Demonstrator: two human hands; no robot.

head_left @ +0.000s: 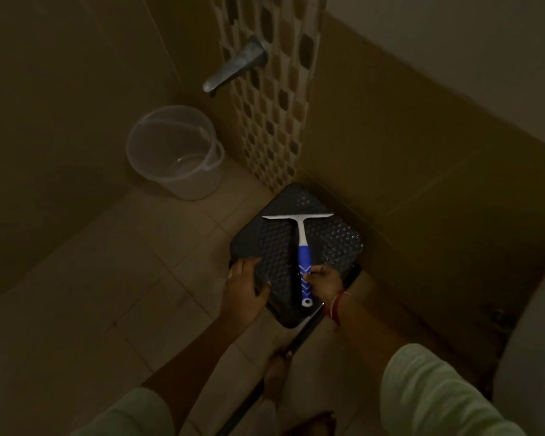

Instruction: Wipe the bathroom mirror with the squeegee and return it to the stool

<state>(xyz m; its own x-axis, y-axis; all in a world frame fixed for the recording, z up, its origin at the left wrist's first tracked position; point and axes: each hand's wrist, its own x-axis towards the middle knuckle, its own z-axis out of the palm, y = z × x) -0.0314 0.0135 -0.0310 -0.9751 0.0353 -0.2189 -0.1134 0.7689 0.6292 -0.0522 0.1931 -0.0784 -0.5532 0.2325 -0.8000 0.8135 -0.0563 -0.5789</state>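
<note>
A squeegee [302, 247] with a white blade and a blue and white handle lies flat on a dark textured stool [334, 243] in the corner of the bathroom floor. Its blade points away from me. My right hand [323, 283] is at the lower part of the handle, fingers curled around it. My left hand [244, 286] rests on the stool's near left edge, fingers spread over the rim. No mirror is in view.
A clear plastic bucket [175, 152] stands on the tiled floor to the left, under a metal wall spout [233, 66]. Walls close the corner behind the stool. A white fixture [535, 341] is at the right edge. My feet [277, 369] are below.
</note>
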